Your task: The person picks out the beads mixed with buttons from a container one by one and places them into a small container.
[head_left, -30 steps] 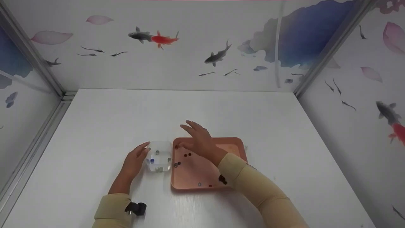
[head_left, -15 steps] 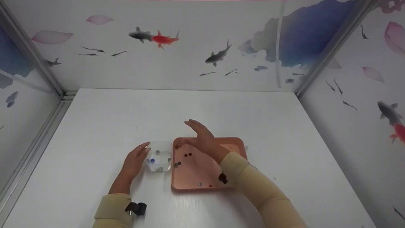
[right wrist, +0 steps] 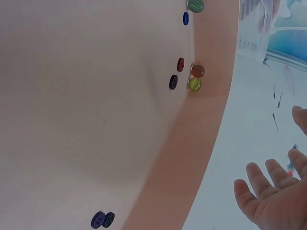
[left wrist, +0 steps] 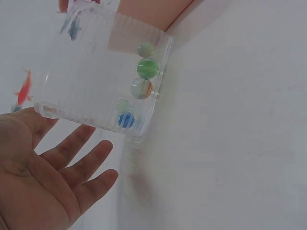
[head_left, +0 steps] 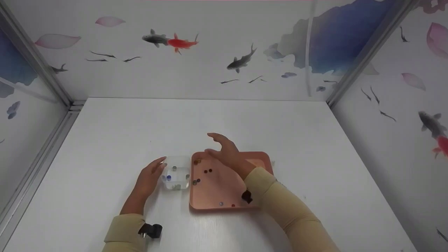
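A clear plastic container [head_left: 176, 173] with several glass marbles inside stands against the left side of an orange tray [head_left: 227, 209]. My left hand [head_left: 148, 176] touches the container's left side; in the left wrist view its fingers are spread beside the wall, near a blue marble [left wrist: 126, 120] and a green marble [left wrist: 147, 68]. My right hand [head_left: 226, 154] hovers over the tray's far edge, fingers extended and holding nothing. In the tray's far left corner lie a red marble [right wrist: 197, 71] and a yellow marble [right wrist: 194, 84], close to a red button [right wrist: 181, 64] and a black button [right wrist: 173, 82].
Two buttons [right wrist: 103, 220] lie together elsewhere in the tray. A green marble [right wrist: 195, 5] and a blue button [right wrist: 186, 18] sit along its left edge. The white table [head_left: 122, 129] is enclosed by printed panels [head_left: 196, 73] at the back and sides.
My right hand has drawn back to the right from the tray's far left corner, uncovering the marbles there. The left hand and the container have stayed in place.
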`<act>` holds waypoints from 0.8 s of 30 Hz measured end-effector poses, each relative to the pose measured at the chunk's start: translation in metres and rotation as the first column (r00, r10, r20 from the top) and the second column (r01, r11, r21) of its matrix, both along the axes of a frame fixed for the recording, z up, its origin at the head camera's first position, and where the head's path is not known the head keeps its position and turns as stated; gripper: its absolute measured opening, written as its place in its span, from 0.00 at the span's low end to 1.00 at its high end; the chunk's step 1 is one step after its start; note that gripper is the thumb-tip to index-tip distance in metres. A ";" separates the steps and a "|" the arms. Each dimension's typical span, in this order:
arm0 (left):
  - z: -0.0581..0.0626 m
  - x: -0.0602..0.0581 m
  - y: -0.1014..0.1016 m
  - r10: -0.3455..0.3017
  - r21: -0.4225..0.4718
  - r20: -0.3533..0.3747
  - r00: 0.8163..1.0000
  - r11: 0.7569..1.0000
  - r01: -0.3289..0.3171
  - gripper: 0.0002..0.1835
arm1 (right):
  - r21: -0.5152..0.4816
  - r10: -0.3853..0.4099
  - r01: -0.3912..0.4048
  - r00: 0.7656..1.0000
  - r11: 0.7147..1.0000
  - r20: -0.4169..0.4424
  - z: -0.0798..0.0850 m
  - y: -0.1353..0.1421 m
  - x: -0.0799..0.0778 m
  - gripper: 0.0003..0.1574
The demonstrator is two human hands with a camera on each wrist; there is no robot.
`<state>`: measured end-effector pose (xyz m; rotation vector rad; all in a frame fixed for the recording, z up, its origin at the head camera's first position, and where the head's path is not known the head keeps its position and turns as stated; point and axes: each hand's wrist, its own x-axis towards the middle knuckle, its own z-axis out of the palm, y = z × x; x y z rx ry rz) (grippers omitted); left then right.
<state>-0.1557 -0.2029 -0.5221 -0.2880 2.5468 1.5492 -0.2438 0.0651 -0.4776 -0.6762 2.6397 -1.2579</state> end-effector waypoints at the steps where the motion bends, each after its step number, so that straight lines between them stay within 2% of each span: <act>1: 0.000 0.000 0.000 0.000 0.002 -0.002 1.000 1.000 0.000 0.26 | -0.013 -0.003 0.003 1.000 1.000 0.008 -0.001 0.000 -0.001 0.37; 5: -0.001 0.000 0.000 -0.002 0.008 -0.010 1.000 1.000 0.002 0.26 | -0.070 -0.004 0.006 0.999 0.997 0.039 -0.004 0.002 -0.003 0.36; 11: -0.001 0.001 0.000 -0.005 0.006 -0.009 1.000 1.000 0.005 0.27 | -0.128 0.008 -0.004 0.999 0.992 0.035 -0.005 0.004 -0.003 0.34; 24: 0.002 0.003 0.001 -0.001 -0.009 -0.006 1.000 1.000 0.001 0.27 | -0.146 -0.004 0.020 0.994 0.989 0.111 -0.008 0.004 -0.007 0.31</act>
